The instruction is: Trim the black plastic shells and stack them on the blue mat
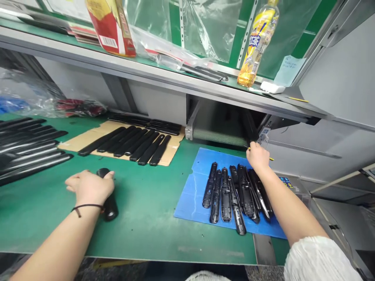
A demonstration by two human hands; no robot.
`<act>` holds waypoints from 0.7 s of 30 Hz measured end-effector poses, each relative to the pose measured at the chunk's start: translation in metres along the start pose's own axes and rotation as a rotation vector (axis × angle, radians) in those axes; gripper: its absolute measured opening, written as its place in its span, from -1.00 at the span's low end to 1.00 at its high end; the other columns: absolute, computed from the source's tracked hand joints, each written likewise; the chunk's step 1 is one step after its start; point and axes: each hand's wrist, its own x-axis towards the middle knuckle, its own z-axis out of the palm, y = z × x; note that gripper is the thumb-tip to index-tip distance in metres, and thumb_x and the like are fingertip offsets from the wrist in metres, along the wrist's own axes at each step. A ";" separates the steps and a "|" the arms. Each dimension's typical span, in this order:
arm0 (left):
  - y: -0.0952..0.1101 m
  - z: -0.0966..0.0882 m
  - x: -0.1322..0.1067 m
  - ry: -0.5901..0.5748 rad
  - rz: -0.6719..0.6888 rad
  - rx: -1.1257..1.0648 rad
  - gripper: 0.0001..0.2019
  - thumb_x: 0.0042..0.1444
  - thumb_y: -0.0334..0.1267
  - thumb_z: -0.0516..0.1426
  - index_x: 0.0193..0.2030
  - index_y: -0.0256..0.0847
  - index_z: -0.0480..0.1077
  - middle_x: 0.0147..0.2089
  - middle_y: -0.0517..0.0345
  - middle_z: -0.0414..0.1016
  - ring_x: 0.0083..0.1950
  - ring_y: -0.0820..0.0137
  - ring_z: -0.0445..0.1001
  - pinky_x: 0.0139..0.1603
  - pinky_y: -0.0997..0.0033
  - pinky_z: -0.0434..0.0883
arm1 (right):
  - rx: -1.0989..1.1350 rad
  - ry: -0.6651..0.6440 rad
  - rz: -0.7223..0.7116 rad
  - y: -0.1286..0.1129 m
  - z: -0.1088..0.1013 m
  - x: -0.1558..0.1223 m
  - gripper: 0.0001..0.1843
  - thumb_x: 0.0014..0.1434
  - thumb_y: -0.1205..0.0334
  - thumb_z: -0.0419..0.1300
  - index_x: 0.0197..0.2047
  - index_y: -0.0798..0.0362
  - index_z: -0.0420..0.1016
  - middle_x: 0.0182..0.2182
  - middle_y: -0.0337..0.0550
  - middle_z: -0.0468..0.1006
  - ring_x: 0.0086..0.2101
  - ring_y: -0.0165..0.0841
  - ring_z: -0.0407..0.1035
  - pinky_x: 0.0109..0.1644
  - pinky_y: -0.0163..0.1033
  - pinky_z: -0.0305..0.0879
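Observation:
My left hand (92, 187) is over the green bench top at the left, its fingers curled and its thumb against a black plastic casing piece (110, 205). Part of that piece is hidden beneath the hand. At the right, my right hand (258, 157) is closed around a thin yellow-handled tool (271, 159), whose narrow tip sticks out to the left; its exact kind cannot be made out. Below this hand, several black open casing halves (226, 199) lie side by side on a blue sheet (193, 195), some overlapping. My right forearm covers the sheet's right side.
Long black shells (140, 144) lie in rows on brown cardboard (79, 138). More glossy black shells (32, 156) are spread at far left, near plastic bags (79, 107). A conveyor (219, 121) opens under the shelf, which holds a drink bottle (258, 45) and a red carton (113, 27).

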 end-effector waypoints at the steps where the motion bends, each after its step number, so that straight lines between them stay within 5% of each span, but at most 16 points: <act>1: 0.008 -0.004 -0.005 0.057 -0.068 -0.019 -0.47 0.19 0.23 0.16 -0.05 -0.24 0.24 0.06 -0.20 0.30 0.34 -0.35 0.16 0.29 -0.56 0.16 | 0.009 0.035 -0.009 0.003 -0.011 -0.001 -0.71 0.35 0.33 0.06 -0.03 0.23 0.57 -0.17 0.19 0.62 -0.25 -0.19 0.50 -0.26 -0.17 0.22; 3: 0.029 -0.013 -0.020 0.101 -0.088 -0.013 -0.44 0.26 0.18 0.13 0.11 -0.30 0.24 0.24 -0.28 0.23 0.45 -0.35 0.04 0.41 -0.51 0.06 | 0.037 0.108 -0.039 0.008 -0.041 -0.005 -0.65 0.40 0.26 0.02 0.04 0.19 0.58 -0.11 0.18 0.64 -0.17 -0.15 0.53 -0.19 -0.14 0.30; 7: 0.085 -0.032 -0.066 -0.033 0.226 -0.167 -0.61 0.40 -0.02 0.05 0.18 -0.26 0.33 0.18 -0.15 0.41 0.26 0.00 0.39 0.39 -0.11 0.30 | 0.273 0.250 -0.262 0.001 -0.114 -0.026 -0.73 0.39 0.14 0.16 0.02 0.01 0.62 -0.09 -0.04 0.68 -0.12 -0.23 0.57 -0.03 -0.15 0.43; 9: 0.114 -0.037 -0.094 -0.223 0.341 -0.398 -0.61 0.42 0.00 0.04 0.17 -0.25 0.39 0.17 -0.15 0.48 0.22 0.08 0.45 0.35 0.01 0.35 | 0.491 0.201 -0.405 -0.019 -0.142 -0.042 -0.83 0.34 0.12 0.24 -0.09 -0.06 0.64 -0.24 -0.17 0.70 -0.29 -0.29 0.57 -0.14 -0.18 0.48; 12: 0.148 -0.036 -0.138 -0.692 0.331 -0.888 -0.50 0.42 0.16 0.00 0.19 -0.21 0.39 0.18 -0.17 0.52 0.16 0.14 0.53 0.23 0.11 0.45 | 0.731 -0.042 -0.564 -0.068 -0.161 -0.067 -0.89 0.33 0.15 0.28 -0.14 -0.10 0.65 -0.28 -0.24 0.71 -0.36 -0.34 0.58 -0.25 -0.24 0.48; 15: 0.158 -0.030 -0.176 -1.084 0.182 -1.302 -0.36 0.37 0.31 -0.04 0.27 -0.20 0.30 -0.06 -0.11 0.59 -0.35 0.36 0.55 -0.30 0.33 0.50 | 0.897 -0.189 -0.642 -0.119 -0.156 -0.097 -0.89 0.34 0.21 0.27 -0.12 -0.08 0.64 -0.26 -0.25 0.70 -0.32 -0.36 0.58 -0.22 -0.27 0.48; 17: 0.151 -0.026 -0.196 -1.078 -0.010 -1.504 -0.39 0.38 0.28 -0.02 0.23 -0.23 0.28 -0.31 0.10 0.52 -0.61 0.51 0.32 -0.57 0.48 0.27 | 0.951 -0.098 -0.581 -0.145 -0.146 -0.120 -0.89 0.33 0.22 0.29 -0.08 -0.06 0.62 -0.24 -0.21 0.68 -0.31 -0.35 0.54 -0.24 -0.25 0.46; 19: 0.138 -0.026 -0.212 -0.931 -0.172 -1.598 -0.47 0.41 0.22 -0.04 0.12 -0.25 0.30 -0.41 0.19 0.43 -0.67 0.56 0.23 -0.64 0.54 0.18 | 1.014 0.015 -0.553 -0.165 -0.135 -0.146 -0.83 0.28 0.20 0.35 -0.05 -0.04 0.60 -0.23 -0.16 0.63 -0.30 -0.34 0.49 -0.30 -0.25 0.43; 21: 0.123 -0.029 -0.225 -0.774 -0.259 -1.612 -0.52 0.43 0.19 -0.06 -0.01 -0.25 0.32 -0.45 0.22 0.39 -0.68 0.55 0.26 -0.66 0.55 0.20 | 1.115 -0.055 -0.673 -0.182 -0.125 -0.173 -0.77 0.24 0.16 0.41 -0.06 -0.02 0.58 -0.24 -0.14 0.58 -0.31 -0.35 0.46 -0.32 -0.26 0.40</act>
